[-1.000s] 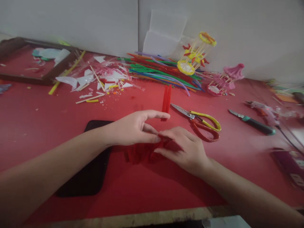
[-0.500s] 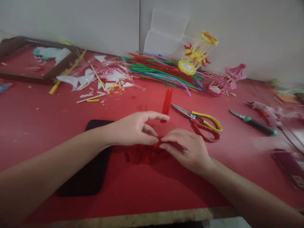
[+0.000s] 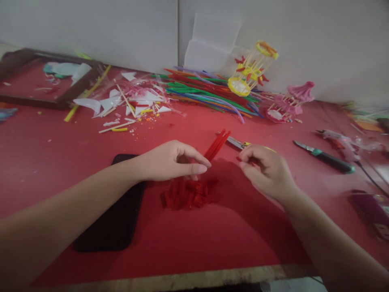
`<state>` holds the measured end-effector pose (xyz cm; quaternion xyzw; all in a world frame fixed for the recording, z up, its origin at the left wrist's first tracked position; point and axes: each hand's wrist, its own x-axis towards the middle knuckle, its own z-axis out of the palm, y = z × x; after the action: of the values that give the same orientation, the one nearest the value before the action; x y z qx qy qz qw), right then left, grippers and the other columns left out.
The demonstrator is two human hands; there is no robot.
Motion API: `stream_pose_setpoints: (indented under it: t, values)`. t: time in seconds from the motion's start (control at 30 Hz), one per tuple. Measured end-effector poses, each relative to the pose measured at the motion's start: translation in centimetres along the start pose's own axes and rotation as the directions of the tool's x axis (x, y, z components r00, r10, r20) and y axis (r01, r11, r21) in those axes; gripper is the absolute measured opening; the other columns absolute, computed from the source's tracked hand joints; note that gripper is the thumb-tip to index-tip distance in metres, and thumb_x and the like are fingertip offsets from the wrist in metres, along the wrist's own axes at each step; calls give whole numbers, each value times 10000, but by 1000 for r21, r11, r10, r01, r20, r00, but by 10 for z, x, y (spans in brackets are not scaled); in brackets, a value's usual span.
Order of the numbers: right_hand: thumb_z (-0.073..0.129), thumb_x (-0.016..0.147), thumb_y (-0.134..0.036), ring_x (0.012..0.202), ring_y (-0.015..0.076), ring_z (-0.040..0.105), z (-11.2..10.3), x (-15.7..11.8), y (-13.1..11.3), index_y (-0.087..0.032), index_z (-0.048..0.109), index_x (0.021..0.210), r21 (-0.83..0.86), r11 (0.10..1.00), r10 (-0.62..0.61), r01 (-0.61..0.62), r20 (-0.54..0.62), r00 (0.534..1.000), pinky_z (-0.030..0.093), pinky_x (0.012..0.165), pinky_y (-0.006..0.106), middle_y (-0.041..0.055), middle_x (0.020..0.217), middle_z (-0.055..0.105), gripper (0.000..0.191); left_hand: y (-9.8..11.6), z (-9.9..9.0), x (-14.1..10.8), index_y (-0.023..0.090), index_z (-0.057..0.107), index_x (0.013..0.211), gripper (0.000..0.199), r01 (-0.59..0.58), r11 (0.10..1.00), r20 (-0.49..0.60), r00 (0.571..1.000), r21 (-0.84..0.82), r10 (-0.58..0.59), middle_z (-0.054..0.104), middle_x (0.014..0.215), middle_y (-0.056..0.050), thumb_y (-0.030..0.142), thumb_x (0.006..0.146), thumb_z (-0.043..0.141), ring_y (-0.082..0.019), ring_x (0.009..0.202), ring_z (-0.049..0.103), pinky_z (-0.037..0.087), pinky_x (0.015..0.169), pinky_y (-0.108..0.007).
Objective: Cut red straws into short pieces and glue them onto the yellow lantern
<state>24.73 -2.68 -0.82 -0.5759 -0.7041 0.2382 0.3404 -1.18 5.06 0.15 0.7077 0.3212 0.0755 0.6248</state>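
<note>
My left hand (image 3: 176, 162) is closed round a bundle of red pipe cleaners (image 3: 217, 144), which stick out past its fingers up and to the right. Below it, on the red table, lies a pile of short red pipe cleaner pieces (image 3: 188, 194). My right hand (image 3: 267, 172) has its fingers curled in a pinch, with a small red pipe cleaner piece (image 3: 238, 159) showing at the tips. Behind that hand rest scissors (image 3: 235, 142), their handles mostly hidden by it. A black phone-like slab (image 3: 112, 219) lies under my left forearm.
Long coloured pipe cleaners (image 3: 206, 91) lie at the back beside a yellow stick model (image 3: 240, 86) and a pink one (image 3: 276, 115). Paper and stick scraps (image 3: 136, 105) are at back left. A knife (image 3: 331, 160) and glue gun (image 3: 337, 142) lie right.
My right hand has parted from the left and moved right, over the scissor handles, with a small red piece. The bundle in my left hand has tilted to the right.
</note>
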Motion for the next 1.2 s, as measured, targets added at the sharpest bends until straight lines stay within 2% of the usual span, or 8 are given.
stream_pose_setpoints:
  t: [0.1,0.23,0.37,0.57,0.73,0.93,1.1,1.2]
  values:
    - [545,788,-247,595,146,524,-7,6,10,-225,509,707,239,919,335,-314,-50,941,395,549,287,-4,659,565,91,2,2,0,176,737,1033,266,16,1000,-90,996,-19,-18,739,682,-24,354,850,663,-139,643,707,526,614,-201]
    - [567,783,-249,638,135,552,11,7,12,-225,492,718,562,764,451,-317,-114,885,440,588,275,-11,693,573,102,3,5,2,172,737,1046,256,-7,998,-250,968,-57,-8,690,614,6,328,856,664,-106,576,664,512,584,-179]
    - [561,862,-268,746,136,586,39,0,6,-217,517,770,503,834,344,-228,-150,927,485,738,307,-8,757,594,114,6,7,3,155,742,1017,200,-70,984,-278,960,-163,23,681,615,19,247,868,645,-78,561,646,515,584,-154]
    - [630,863,-198,661,100,593,45,-9,-12,-222,542,907,311,950,55,36,-278,959,485,591,249,-21,825,588,101,14,15,1,162,765,947,179,-66,929,-198,980,-365,-9,713,684,12,117,852,620,-65,604,664,544,603,-134]
    - [514,936,-149,697,103,619,42,-12,-18,-228,680,1003,285,950,-86,131,-165,982,535,652,276,5,852,620,196,12,23,2,211,772,944,249,-35,861,-207,975,-507,-83,746,741,13,69,821,609,-75,666,696,563,632,-139]
    - [603,908,-283,695,127,623,51,-10,-14,-242,733,978,652,756,179,-58,-121,976,545,653,299,15,848,648,153,8,26,3,191,788,828,282,-118,807,-243,969,-578,-33,762,760,-6,38,771,558,-80,660,701,565,669,-147]
    - [677,840,-465,631,122,614,53,-7,-15,-229,737,962,800,524,213,-291,208,955,551,636,284,2,715,665,273,8,27,2,159,794,818,254,-4,781,-4,1000,-625,2,764,784,-36,60,734,576,-99,649,701,575,673,-181]
    - [736,793,-441,576,102,608,52,-7,-19,-230,740,932,825,439,208,-355,290,934,537,590,244,-16,646,667,253,7,27,2,161,795,851,268,56,789,87,996,-612,-4,771,839,-41,55,733,580,-99,687,711,570,703,-177]
